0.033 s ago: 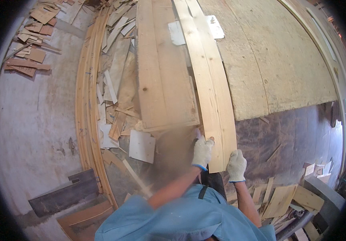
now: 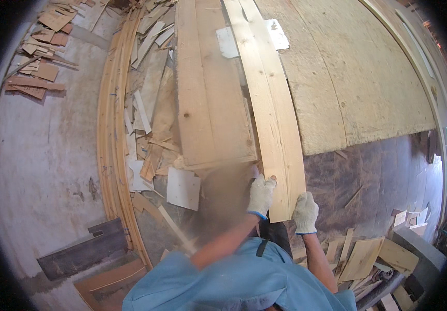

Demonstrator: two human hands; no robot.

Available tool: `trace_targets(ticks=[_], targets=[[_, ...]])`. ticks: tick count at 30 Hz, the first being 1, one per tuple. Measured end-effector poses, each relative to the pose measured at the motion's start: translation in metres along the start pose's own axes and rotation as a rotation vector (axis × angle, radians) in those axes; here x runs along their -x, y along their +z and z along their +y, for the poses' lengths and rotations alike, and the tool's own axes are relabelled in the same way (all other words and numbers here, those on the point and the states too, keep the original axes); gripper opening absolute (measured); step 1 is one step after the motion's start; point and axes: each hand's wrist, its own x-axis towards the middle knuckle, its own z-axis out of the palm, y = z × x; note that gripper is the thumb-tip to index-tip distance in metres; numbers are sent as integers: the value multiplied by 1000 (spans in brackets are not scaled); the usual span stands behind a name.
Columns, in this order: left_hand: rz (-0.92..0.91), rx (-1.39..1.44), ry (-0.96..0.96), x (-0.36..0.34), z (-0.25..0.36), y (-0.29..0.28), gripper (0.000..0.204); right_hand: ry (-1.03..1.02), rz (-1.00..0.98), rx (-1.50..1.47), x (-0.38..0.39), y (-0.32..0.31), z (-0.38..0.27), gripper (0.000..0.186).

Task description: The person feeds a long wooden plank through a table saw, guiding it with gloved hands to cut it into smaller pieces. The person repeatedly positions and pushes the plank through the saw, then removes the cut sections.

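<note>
A long pale wooden plank (image 2: 274,119) runs from my waist to the far edge of the view, with a lengthwise line and several knots on its face. My left hand (image 2: 261,196), in a white knitted glove with a blue cuff, is closed on the plank's left edge near its close end. At the right corner of that end, my right hand (image 2: 305,212) is curled in a matching glove against the edge. Its fingertips are hidden. Farther off, the plank passes over a white plate (image 2: 228,42), which shows on both sides of it.
A dusty wooden bench top (image 2: 208,119) lies left of the plank; a large yellowish board (image 2: 363,78) lies right. Wood offcuts (image 2: 151,103) cover the floor beside long stacked strips (image 2: 113,129). More scrap boards (image 2: 363,256) lie at lower right. A blur hides part of the lower middle.
</note>
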Motion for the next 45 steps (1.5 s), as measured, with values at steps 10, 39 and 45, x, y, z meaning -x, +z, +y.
trace_targets(ticks=[10,39,45], targets=[[-63,-134,-64,-9,30,-20,42,-1,62,-80,-17,6,-6,27],[-32,-707,635,25,70,-52,89,-596,338,49,-73,1,-15,36],[-228,-659,544,6,81,-65,87,-614,310,-16,-84,-1,-23,37]])
